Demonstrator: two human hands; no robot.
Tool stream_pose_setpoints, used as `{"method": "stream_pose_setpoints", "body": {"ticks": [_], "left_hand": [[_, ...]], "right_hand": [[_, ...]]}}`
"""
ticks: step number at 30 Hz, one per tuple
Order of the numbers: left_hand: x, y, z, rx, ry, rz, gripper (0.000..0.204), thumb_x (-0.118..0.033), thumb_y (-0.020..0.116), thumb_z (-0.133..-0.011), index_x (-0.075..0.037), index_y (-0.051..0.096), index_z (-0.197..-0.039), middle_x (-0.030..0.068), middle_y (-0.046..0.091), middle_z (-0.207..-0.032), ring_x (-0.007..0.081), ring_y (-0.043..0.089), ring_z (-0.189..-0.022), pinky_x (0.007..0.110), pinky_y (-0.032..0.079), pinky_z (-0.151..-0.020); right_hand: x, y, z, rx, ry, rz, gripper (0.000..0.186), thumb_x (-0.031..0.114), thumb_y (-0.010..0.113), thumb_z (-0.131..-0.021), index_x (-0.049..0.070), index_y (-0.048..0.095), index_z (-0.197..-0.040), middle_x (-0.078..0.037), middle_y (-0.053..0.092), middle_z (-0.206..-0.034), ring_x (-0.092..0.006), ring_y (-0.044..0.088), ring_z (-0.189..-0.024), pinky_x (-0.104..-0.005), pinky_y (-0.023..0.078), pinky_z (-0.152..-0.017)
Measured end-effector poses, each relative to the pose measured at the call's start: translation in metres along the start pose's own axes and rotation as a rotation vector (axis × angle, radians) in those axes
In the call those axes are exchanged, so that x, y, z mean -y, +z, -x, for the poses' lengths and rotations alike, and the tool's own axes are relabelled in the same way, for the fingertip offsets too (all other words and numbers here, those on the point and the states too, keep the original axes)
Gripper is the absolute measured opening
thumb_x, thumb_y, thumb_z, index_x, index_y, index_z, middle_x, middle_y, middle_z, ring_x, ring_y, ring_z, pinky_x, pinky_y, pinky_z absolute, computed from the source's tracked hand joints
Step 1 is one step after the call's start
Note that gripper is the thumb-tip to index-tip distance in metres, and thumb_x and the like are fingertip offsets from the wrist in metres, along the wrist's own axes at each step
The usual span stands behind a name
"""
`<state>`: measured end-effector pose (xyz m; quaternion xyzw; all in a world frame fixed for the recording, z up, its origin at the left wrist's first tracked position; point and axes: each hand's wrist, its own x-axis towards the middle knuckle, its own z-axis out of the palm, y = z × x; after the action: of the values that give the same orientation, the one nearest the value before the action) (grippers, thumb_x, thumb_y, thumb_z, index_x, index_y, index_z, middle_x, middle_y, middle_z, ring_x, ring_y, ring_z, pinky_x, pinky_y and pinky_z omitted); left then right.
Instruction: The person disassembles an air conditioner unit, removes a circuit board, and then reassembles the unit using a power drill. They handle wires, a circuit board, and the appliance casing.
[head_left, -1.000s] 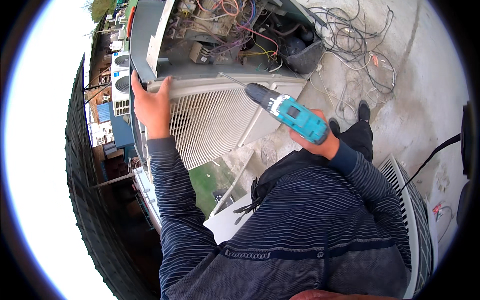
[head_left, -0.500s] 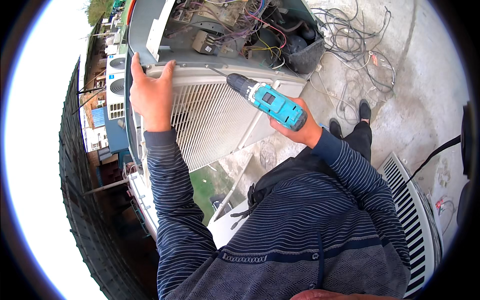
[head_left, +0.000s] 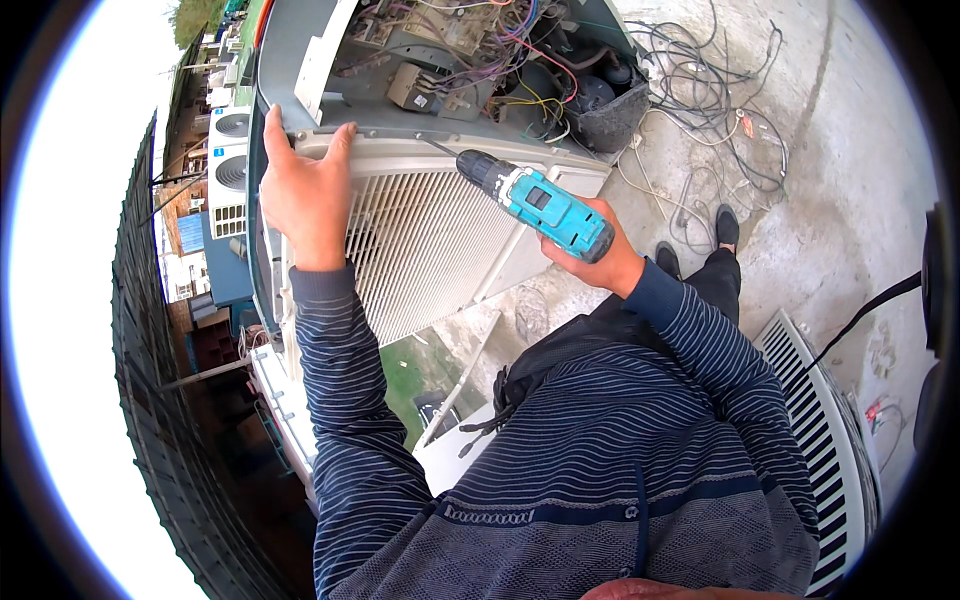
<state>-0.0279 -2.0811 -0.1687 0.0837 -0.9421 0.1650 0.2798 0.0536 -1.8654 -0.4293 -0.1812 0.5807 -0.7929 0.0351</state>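
My right hand [head_left: 606, 252] is wrapped round a teal and black cordless drill [head_left: 552, 210]. Its long bit [head_left: 436, 145] reaches left to the top edge of a beige grille panel [head_left: 430, 235] on an outdoor air-conditioner unit; whether the tip touches a screw is too small to tell. At the panel's upper left corner lies my left hand [head_left: 305, 200], thumb and forefinger stretched apart along the edge, the other fingers partly hidden. Behind the panel the unit's top is off, showing a compartment with tangled wires [head_left: 500, 60] and a small boxy electrical part [head_left: 415, 88].
Loose cables [head_left: 720, 110] lie coiled on the concrete floor at the far right. A white slatted panel [head_left: 815, 430] stands at the lower right. On the left are more outdoor units [head_left: 230, 170] and a dark roof [head_left: 150, 400]. A thin strip [head_left: 470, 375] leans below the grille.
Hands and drill stay in nearly the same place, the bit still at the panel's top edge. The view has shifted very slightly.
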Motion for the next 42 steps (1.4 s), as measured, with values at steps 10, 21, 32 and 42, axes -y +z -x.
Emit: {"method": "stream_pose_setpoints", "body": {"ticks": [10, 21, 32, 42], "left_hand": [[-0.001, 0.004, -0.004, -0.042, -0.073, 0.049, 0.078, -0.052, 0.084, -0.084, -0.017, 0.057, -0.149, 0.0205, 0.078, -0.1, 0.0419, 0.076, -0.089, 0.048, 0.058, -0.077], [-0.007, 0.003, -0.006, -0.075, -0.121, 0.105, 0.068, -0.049, 0.082, -0.087, -0.016, 0.064, -0.143, 0.0173, 0.079, -0.104, 0.039, 0.076, -0.091, 0.048, 0.058, -0.079], [-0.013, -0.006, -0.001, -0.02, -0.189, 0.079, 0.065, -0.05, 0.08, -0.089, -0.018, 0.065, -0.143, 0.0209, 0.077, -0.093, 0.0413, 0.074, -0.086, 0.049, 0.057, -0.076], [-0.004, -0.004, -0.002, -0.071, -0.094, 0.08, 0.067, -0.046, 0.078, -0.09, -0.018, 0.057, -0.148, 0.0135, 0.07, -0.069, 0.0363, 0.071, -0.064, 0.047, 0.053, -0.059]], "right_hand": [[0.01, -0.003, -0.01, 0.018, 0.025, -0.021, 0.023, 0.015, 0.079, -0.079, 0.0, 0.069, -0.095, -0.015, 0.069, -0.078, -0.0315, 0.066, -0.067, -0.038, 0.054, -0.069], [0.028, -0.006, -0.015, 0.021, 0.009, 0.209, 0.024, 0.017, 0.08, -0.077, 0.004, 0.068, -0.094, -0.016, 0.07, -0.075, -0.0378, 0.068, -0.068, -0.0396, 0.054, -0.065], [0.033, -0.014, -0.022, 0.067, -0.044, 0.474, 0.027, 0.022, 0.079, -0.074, 0.01, 0.07, -0.097, -0.018, 0.072, -0.082, -0.0423, 0.07, -0.079, -0.0461, 0.055, -0.066], [0.046, -0.042, -0.045, 0.136, -0.176, 0.514, 0.038, 0.019, 0.079, -0.075, 0.01, 0.073, -0.111, -0.019, 0.073, -0.093, -0.0432, 0.07, -0.086, -0.0474, 0.056, -0.072]]}}
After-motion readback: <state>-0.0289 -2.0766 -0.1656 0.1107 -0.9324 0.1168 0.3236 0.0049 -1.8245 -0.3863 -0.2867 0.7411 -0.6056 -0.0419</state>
